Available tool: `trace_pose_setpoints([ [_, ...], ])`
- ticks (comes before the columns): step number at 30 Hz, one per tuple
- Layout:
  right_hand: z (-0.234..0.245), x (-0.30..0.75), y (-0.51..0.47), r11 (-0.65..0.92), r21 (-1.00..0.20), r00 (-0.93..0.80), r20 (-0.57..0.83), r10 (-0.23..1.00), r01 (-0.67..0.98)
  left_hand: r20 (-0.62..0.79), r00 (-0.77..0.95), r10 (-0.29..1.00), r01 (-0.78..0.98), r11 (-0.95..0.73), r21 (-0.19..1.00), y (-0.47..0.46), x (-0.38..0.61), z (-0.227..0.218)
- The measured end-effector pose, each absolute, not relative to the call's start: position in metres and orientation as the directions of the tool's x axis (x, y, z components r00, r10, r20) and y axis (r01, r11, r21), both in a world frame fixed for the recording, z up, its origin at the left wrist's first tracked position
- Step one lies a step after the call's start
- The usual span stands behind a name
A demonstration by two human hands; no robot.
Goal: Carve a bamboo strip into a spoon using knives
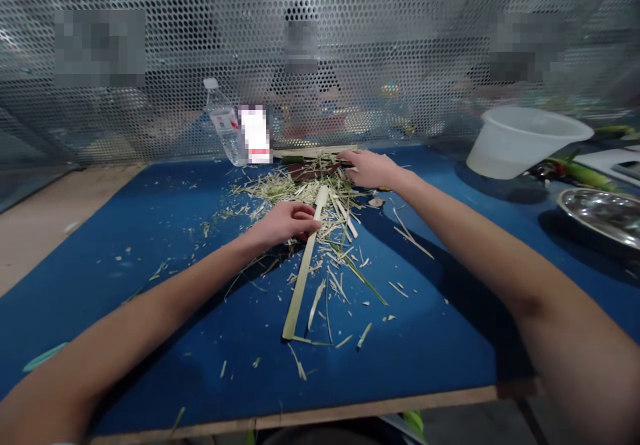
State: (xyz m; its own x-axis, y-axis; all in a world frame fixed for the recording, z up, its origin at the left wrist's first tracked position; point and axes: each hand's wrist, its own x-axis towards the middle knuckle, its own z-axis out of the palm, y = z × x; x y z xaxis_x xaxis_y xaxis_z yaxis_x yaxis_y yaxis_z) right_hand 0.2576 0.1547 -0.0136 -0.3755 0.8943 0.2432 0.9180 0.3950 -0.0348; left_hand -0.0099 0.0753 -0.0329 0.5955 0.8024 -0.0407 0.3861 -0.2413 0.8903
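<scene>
Nearest the camera: left forearm (170, 305) and right forearm (480, 258), extended over a blue mat (110, 245). Strip (302, 271) lies mid-mat, near end on the mat, far part over shavings (270, 188). Left hand (280, 223) has curled fingers, tips over the strip's upper half; reads as a light grip on it. Right hand (373, 168) is bent over the far shavings, beside a brown piece (313, 170); whether it grasps anything, cannot tell.

Step, judged: steadying the strip with the left while the right works at the pile, probably amid splitting or trimming. Next move would call for a firm left hold, kept free of twist, and a clear right-hand grip.

Orientation: strip's long axis runs away from the person, leaning slightly right toward its far end. Near end squared, greenish; far end paler, pointing at the brown piece.
</scene>
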Motion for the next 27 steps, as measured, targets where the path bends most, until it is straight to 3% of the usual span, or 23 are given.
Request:
trace_pose_setpoints([
  [3,-0.012,0.241,0.169,0.352,-0.053,-0.332,0.223,0.916,0.934,-0.163,0.533,0.83,0.376,-0.059,0.925,0.073,-0.009,-0.031],
  [6,-0.006,0.233,0.181,0.302,-0.098,-0.262,0.296,0.919,0.948,-0.207,0.522,0.827,0.351,0.012,0.936,0.071,-0.008,-0.031],
  [9,0.001,0.232,0.184,0.39,-0.273,-0.267,0.394,0.879,0.879,-0.217,0.532,0.818,0.339,0.029,0.94,0.071,-0.007,-0.031],
  [13,0.011,0.242,0.177,0.516,-0.477,-0.484,0.2,0.852,0.711,-0.229,0.544,0.808,0.349,0.03,0.937,0.07,-0.006,-0.028],
  [16,0.014,0.258,0.17,0.471,-0.347,-0.476,0.077,0.876,0.811,-0.249,0.539,0.804,0.375,0.036,0.926,0.067,-0.006,-0.021],
  [18,0.012,0.273,0.168,0.393,-0.171,-0.392,0.036,0.919,0.904,-0.265,0.546,0.795,0.406,0.026,0.914,0.066,-0.006,-0.015],
  [20,0.005,0.287,0.165,0.269,-0.084,-0.267,0.035,0.963,0.959,-0.277,0.553,0.786,0.454,-0.005,0.891,0.066,-0.009,-0.009],
  [22,-0.002,0.299,0.164,0.181,-0.084,-0.182,0.0,0.983,0.98,-0.284,0.539,0.793,0.515,-0.044,0.856,0.068,-0.011,-0.005],
  [24,-0.008,0.305,0.163,0.213,-0.084,-0.22,-0.074,0.973,0.973,-0.28,0.504,0.817,0.57,-0.071,0.819,0.07,-0.014,-0.002],
  [27,-0.011,0.301,0.164,0.241,-0.071,-0.244,-0.032,0.969,0.968,-0.267,0.463,0.845,0.599,-0.077,0.797,0.073,-0.016,-0.001],
])
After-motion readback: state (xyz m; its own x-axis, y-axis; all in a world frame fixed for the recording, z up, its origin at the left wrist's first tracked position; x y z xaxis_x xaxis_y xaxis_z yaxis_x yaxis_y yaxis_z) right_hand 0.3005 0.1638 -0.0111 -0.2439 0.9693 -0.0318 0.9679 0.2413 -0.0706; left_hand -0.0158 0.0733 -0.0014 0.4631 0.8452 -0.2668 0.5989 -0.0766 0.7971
